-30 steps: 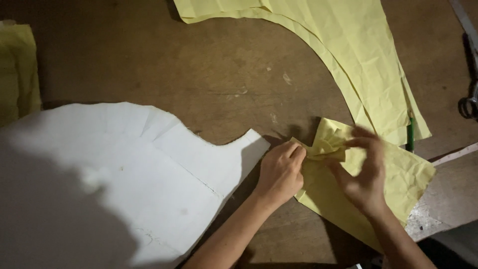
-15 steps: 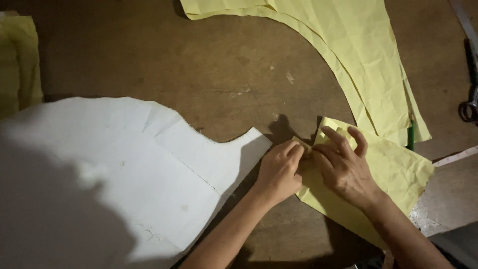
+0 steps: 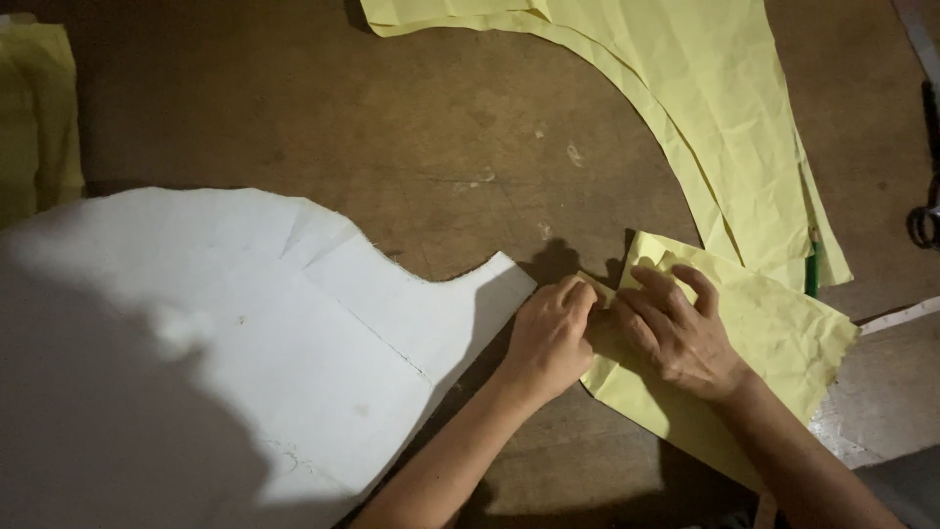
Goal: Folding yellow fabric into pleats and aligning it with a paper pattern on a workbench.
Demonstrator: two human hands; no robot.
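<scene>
Your left hand (image 3: 550,338) is curled into a loose fist, knuckles pinching the folded corner of the small yellow fabric piece (image 3: 774,338), while your right hand (image 3: 681,338) lies flat with fingers spread, pressing the same fold down onto the bench (image 3: 441,127). That piece sits at about four o'clock in the view, just beside the tip of the white paper pattern (image 3: 245,333), which fills the eight o'clock side. You look to be in the middle of creasing a fold; judging by the grip, the next move calls for keeping the layers aligned under your palm while the pinch runs along the edge. The fold line itself is hidden beneath both hands. A larger curved yellow cut (image 3: 715,108) runs off the frame at twelve o'clock, a green pencil (image 3: 812,264) peeks from under its edge, and dark scissors (image 3: 925,211) are cut off at three o'clock.
</scene>
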